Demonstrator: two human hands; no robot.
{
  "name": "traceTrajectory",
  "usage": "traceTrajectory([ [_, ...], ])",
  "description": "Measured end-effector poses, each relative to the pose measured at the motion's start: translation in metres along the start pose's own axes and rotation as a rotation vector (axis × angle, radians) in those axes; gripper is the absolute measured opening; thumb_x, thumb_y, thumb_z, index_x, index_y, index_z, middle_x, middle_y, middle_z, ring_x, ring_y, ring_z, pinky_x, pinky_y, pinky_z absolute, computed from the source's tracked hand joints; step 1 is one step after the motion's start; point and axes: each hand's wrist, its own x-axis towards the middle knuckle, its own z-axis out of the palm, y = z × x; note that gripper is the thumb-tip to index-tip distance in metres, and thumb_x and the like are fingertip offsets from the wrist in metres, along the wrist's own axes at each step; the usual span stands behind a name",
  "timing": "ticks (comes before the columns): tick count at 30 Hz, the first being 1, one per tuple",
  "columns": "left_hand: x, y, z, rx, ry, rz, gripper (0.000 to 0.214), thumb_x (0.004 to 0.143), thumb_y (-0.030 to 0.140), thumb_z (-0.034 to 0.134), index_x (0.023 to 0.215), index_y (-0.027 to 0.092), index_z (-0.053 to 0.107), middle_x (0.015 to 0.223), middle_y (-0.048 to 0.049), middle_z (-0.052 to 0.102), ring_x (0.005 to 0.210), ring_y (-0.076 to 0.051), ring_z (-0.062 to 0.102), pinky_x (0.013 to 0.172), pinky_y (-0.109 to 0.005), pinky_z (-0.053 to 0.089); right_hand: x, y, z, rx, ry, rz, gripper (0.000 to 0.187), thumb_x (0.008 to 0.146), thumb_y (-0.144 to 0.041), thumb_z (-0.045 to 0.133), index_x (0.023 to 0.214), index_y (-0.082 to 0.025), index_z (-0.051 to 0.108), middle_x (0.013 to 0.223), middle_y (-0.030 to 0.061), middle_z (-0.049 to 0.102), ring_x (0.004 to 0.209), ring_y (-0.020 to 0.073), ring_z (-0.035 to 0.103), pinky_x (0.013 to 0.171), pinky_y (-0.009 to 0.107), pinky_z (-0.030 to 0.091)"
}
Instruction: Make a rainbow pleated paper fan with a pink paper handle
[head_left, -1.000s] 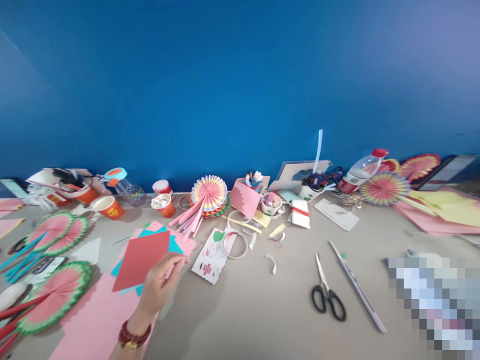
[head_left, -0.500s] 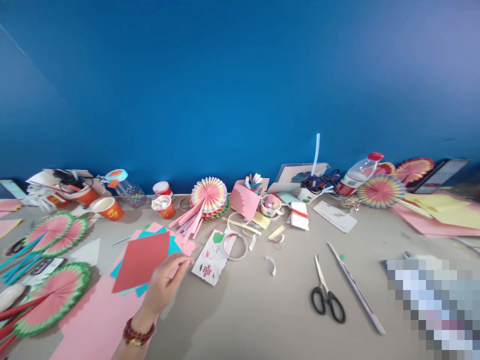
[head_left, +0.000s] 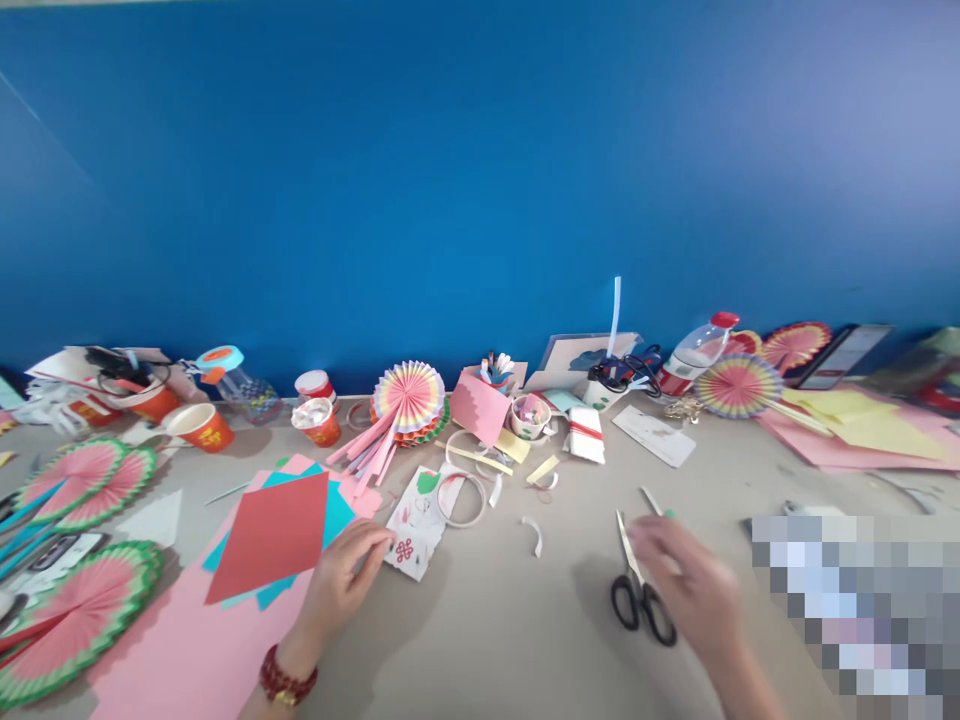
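Observation:
My left hand [head_left: 341, 580], with a red bead bracelet [head_left: 287, 678], hovers by the coloured paper stack. Its thumb and fingertips come together in a pinch; anything between them is too small to make out. Beside it lie a red paper square [head_left: 270, 535] on blue sheets [head_left: 341, 510] and a printed white wrapper [head_left: 412, 545]. My right hand [head_left: 694, 590], blurred, is above the black-handled scissors [head_left: 641, 600] and the long slim grey tool [head_left: 647, 496]. It covers most of that tool, and whether it touches it I cannot tell.
Folded paper fans [head_left: 409, 398] stand at the back, and more fans [head_left: 82, 620] lie left. Paper cups [head_left: 202, 430], a tape roll [head_left: 461, 500], a red-capped bottle [head_left: 697, 355] and paper scraps [head_left: 532, 535] are spread about. A blue wall [head_left: 480, 180] rises behind.
My right hand has come into view from the lower right, over the scissors and slim tool. My left hand stays pinched near the wrapper. The view has shifted slightly to the right.

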Motion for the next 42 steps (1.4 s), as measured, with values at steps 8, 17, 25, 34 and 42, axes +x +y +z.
traceTrajectory([
  [8, -0.002, 0.0, 0.005, 0.071, -0.034, 0.051, 0.016, 0.099, 0.021, 0.052, 0.102, 0.024, 0.067, 0.093, -0.0046, 0.073, 0.09, -0.019, 0.069, 0.082, -0.031, 0.056, 0.017, -0.06, 0.051, 0.067, -0.548, -0.194, 0.027, 0.102, -0.024, 0.041, 0.093, -0.022, 0.067, 0.092, 0.0066, 0.071, 0.084, 0.0203, 0.068, 0.073, 0.029, 0.05],
  [17, 0.002, 0.002, 0.002, 0.087, -0.007, 0.077, 0.019, 0.098, 0.019, 0.05, 0.102, 0.023, 0.068, 0.094, -0.0067, 0.074, 0.091, -0.021, 0.069, 0.082, -0.033, 0.057, 0.031, -0.045, 0.05, -0.007, -0.632, -0.186, 0.027, 0.1, -0.024, 0.04, 0.096, -0.021, 0.066, 0.095, 0.0082, 0.07, 0.087, 0.0228, 0.068, 0.076, 0.032, 0.049],
  [25, 0.005, 0.023, -0.002, 0.099, -0.112, 0.042, 0.022, 0.1, 0.02, 0.048, 0.101, 0.024, 0.07, 0.093, -0.0047, 0.074, 0.089, -0.018, 0.069, 0.082, -0.032, 0.056, 0.021, -0.073, 0.064, 0.059, -0.792, -0.361, 0.025, 0.099, -0.019, 0.04, 0.09, -0.021, 0.064, 0.087, 0.006, 0.066, 0.082, 0.0214, 0.065, 0.072, 0.031, 0.047],
  [34, -0.002, -0.04, -0.078, 0.511, 0.113, -0.253, 0.033, 0.098, 0.044, 0.049, 0.116, 0.023, 0.066, 0.118, -0.0096, 0.071, 0.11, -0.027, 0.067, 0.095, -0.041, 0.053, 0.017, -0.063, 0.056, 0.075, -0.814, -0.28, 0.025, 0.099, -0.021, 0.041, 0.096, -0.023, 0.066, 0.091, 0.0061, 0.068, 0.085, 0.022, 0.066, 0.074, 0.031, 0.048],
  [42, -0.026, -0.055, -0.066, 0.617, -0.028, -0.288, 0.05, 0.094, 0.052, 0.052, 0.134, 0.022, 0.057, 0.133, -0.0116, 0.064, 0.123, -0.031, 0.058, 0.102, -0.044, 0.047, 0.016, -0.062, 0.049, 0.11, -0.817, -0.226, 0.021, 0.099, -0.021, 0.044, 0.098, -0.022, 0.065, 0.097, 0.0066, 0.068, 0.09, 0.0223, 0.066, 0.079, 0.031, 0.049],
])
